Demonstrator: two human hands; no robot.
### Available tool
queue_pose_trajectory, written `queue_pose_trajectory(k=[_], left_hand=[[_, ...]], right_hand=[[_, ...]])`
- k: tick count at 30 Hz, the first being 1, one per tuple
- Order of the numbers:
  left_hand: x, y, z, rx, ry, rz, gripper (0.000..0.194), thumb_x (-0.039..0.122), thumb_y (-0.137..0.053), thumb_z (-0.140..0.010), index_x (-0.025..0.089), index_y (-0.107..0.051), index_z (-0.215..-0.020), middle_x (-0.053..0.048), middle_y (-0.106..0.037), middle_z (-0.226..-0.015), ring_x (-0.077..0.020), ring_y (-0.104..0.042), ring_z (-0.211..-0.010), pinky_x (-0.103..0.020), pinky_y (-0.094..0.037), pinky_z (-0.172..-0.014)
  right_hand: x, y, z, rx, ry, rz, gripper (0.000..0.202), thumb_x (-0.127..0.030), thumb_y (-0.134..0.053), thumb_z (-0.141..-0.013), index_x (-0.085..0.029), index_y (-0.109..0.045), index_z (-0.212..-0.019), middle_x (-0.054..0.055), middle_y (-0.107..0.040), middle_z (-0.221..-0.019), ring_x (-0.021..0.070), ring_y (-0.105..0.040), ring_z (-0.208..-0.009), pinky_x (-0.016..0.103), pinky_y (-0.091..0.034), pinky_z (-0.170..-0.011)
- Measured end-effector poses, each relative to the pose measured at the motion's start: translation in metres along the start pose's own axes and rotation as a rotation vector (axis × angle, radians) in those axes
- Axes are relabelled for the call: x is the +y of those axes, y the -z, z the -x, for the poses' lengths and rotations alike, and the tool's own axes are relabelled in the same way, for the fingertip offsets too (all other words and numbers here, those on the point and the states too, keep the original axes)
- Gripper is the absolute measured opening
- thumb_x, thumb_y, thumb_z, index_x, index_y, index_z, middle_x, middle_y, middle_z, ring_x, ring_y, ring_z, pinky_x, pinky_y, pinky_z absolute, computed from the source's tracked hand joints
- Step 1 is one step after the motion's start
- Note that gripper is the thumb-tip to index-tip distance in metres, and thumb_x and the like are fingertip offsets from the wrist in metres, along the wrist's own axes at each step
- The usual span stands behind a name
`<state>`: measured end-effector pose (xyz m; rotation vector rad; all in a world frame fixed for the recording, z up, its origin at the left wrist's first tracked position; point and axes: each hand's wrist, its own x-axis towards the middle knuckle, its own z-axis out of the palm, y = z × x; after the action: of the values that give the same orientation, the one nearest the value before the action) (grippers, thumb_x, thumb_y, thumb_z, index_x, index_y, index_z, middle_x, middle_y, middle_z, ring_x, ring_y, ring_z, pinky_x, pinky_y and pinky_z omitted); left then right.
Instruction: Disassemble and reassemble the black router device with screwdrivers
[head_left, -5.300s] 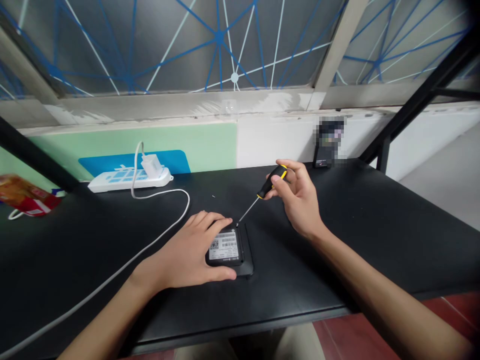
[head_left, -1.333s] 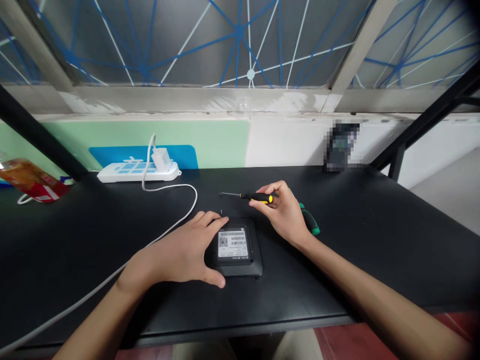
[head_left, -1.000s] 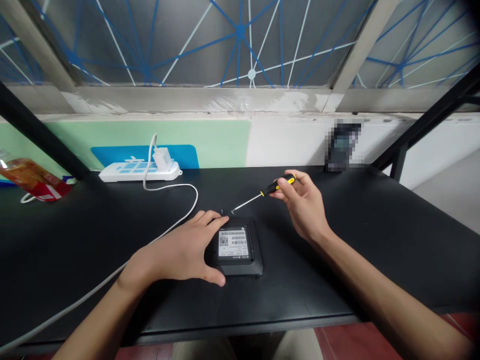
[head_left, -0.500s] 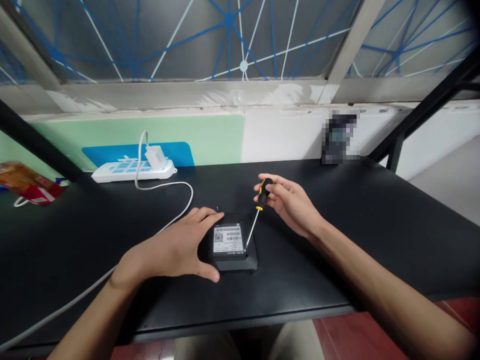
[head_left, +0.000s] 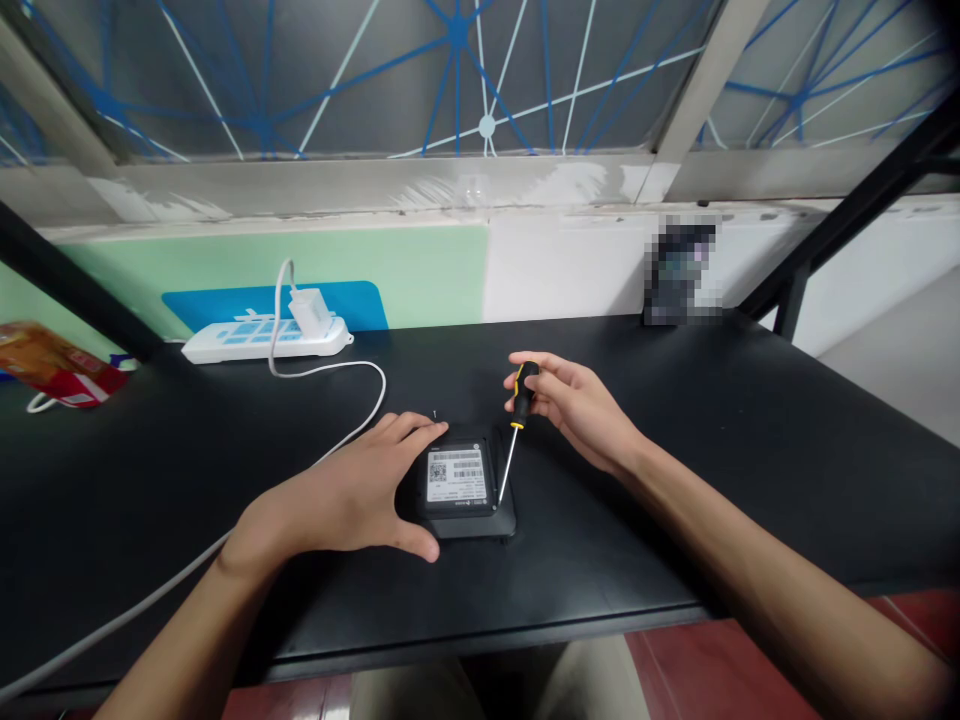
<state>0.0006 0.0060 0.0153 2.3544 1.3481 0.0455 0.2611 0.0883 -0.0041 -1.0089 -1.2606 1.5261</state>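
Note:
A black boxy electronic device (head_left: 461, 525) lies on the table, its white label with barcodes and a QR code facing up. My left hand (head_left: 352, 490) spans its left side, fingers at the far edge and thumb at the near edge, holding it. In my right hand (head_left: 577, 405), a screwdriver (head_left: 523, 400) with a black and yellow handle is gripped by the fingers. The screwdriver tilts slightly, its tip at the device's near right corner, beside the label. Just beyond my left fingertips, a tiny screw (head_left: 434, 414) stands on the table.
A white power strip (head_left: 262, 342) with a plugged-in charger (head_left: 310, 312) lies at the back left. Its white cable (head_left: 367, 365) runs past my left arm. A red and orange package (head_left: 60, 365) sits far left; a blurred-out dark object (head_left: 675, 275) leans at the back right.
The screwdriver's tip has shifted slightly right, from the label's corner to the device's near right corner. Its handle moved a little left and down, making it more upright. My left hand stays put.

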Motion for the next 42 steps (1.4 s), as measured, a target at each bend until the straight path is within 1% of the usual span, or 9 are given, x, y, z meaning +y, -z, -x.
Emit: queue_pose_trajectory(k=[3, 8, 12, 17, 21, 25, 28, 36, 42], left_hand=[[0.0, 0.0, 0.0, -0.011, 0.01, -0.001, 0.109, 0.061, -0.084, -0.07, 0.021, -0.03, -0.156, -0.016, -0.036, -0.16, -0.0364, -0.032, -0.149, -0.052, -0.032, -0.12], [0.001, 0.001, 0.0, -0.016, 0.014, 0.008, 0.108, 0.06, -0.084, -0.071, 0.022, -0.03, -0.156, -0.015, -0.036, -0.16, -0.0364, -0.033, -0.149, -0.052, -0.032, -0.12], [0.002, 0.001, 0.0, -0.021, 0.019, 0.009, 0.109, 0.057, -0.085, -0.071, 0.018, -0.029, -0.157, -0.016, -0.036, -0.16, -0.0361, -0.032, -0.149, -0.049, -0.032, -0.122], [0.002, 0.0, 0.0, -0.009, 0.02, -0.006, 0.11, 0.056, -0.086, -0.07, 0.02, -0.029, -0.157, -0.014, -0.036, -0.16, -0.0353, -0.032, -0.149, -0.048, -0.031, -0.122], [0.004, 0.002, 0.001, 0.014, 0.066, -0.03, 0.111, 0.059, -0.087, -0.065, 0.016, -0.035, -0.154, -0.016, -0.04, -0.157, -0.0377, -0.038, -0.145, -0.048, -0.035, -0.12], [0.007, 0.004, 0.002, 0.041, 0.091, -0.052, 0.111, 0.062, -0.087, -0.061, 0.012, -0.041, -0.15, -0.018, -0.047, -0.149, -0.0392, -0.043, -0.14, -0.049, -0.038, -0.117], [0.008, 0.005, 0.002, 0.031, 0.103, -0.063, 0.112, 0.063, -0.086, -0.061, 0.01, -0.042, -0.149, -0.019, -0.047, -0.148, -0.0395, -0.043, -0.139, -0.049, -0.037, -0.117], [0.008, 0.005, 0.0, 0.026, 0.093, -0.069, 0.113, 0.064, -0.086, -0.061, 0.008, -0.042, -0.149, -0.019, -0.05, -0.144, -0.0384, -0.046, -0.135, -0.049, -0.039, -0.115], [0.008, 0.005, 0.0, 0.023, 0.085, -0.074, 0.113, 0.067, -0.085, -0.062, 0.01, -0.042, -0.149, -0.018, -0.05, -0.142, -0.0367, -0.048, -0.132, -0.048, -0.04, -0.114]], right_hand=[[-0.001, 0.0, 0.001, -0.001, 0.009, 0.013, 0.029, -0.026, -0.067, -0.08, -0.019, -0.065, -0.109, 0.003, -0.07, -0.09, 0.0153, -0.069, -0.071, 0.033, -0.056, -0.066], [-0.002, -0.003, 0.003, -0.018, 0.037, 0.022, 0.03, -0.029, -0.068, -0.081, -0.021, -0.065, -0.11, 0.002, -0.069, -0.092, 0.0149, -0.069, -0.072, 0.034, -0.056, -0.068], [-0.002, -0.002, 0.002, -0.003, 0.049, 0.025, 0.031, -0.03, -0.07, -0.08, -0.021, -0.066, -0.11, 0.002, -0.069, -0.09, 0.0153, -0.07, -0.071, 0.034, -0.056, -0.067], [0.0, 0.003, -0.004, 0.179, 0.161, 0.007, 0.04, -0.034, -0.074, -0.079, -0.021, -0.063, -0.114, 0.002, -0.07, -0.094, 0.0139, -0.07, -0.072, 0.032, -0.057, -0.068], [0.003, 0.006, -0.009, 0.293, 0.274, -0.068, 0.04, -0.035, -0.079, -0.075, -0.022, -0.06, -0.107, 0.001, -0.068, -0.094, 0.0145, -0.07, -0.082, 0.034, -0.062, -0.078], [0.01, 0.004, -0.011, 0.267, 0.313, -0.07, 0.039, -0.034, -0.082, -0.073, -0.024, -0.057, -0.1, 0.001, -0.065, -0.092, 0.015, -0.068, -0.091, 0.038, -0.064, -0.089], [0.015, 0.001, -0.01, 0.228, 0.298, -0.041, 0.039, -0.035, -0.083, -0.073, -0.024, -0.056, -0.099, 0.001, -0.065, -0.095, 0.0149, -0.067, -0.093, 0.039, -0.064, -0.092], [0.021, -0.001, -0.01, 0.208, 0.262, 0.022, 0.04, -0.039, -0.082, -0.073, -0.023, -0.055, -0.098, 0.002, -0.063, -0.101, 0.0138, -0.066, -0.091, 0.041, -0.063, -0.093], [0.022, -0.003, -0.009, 0.194, 0.232, -0.004, 0.043, -0.038, -0.085, -0.07, -0.023, -0.056, -0.098, 0.001, -0.064, -0.097, 0.0137, -0.065, -0.092, 0.037, -0.064, -0.088]])
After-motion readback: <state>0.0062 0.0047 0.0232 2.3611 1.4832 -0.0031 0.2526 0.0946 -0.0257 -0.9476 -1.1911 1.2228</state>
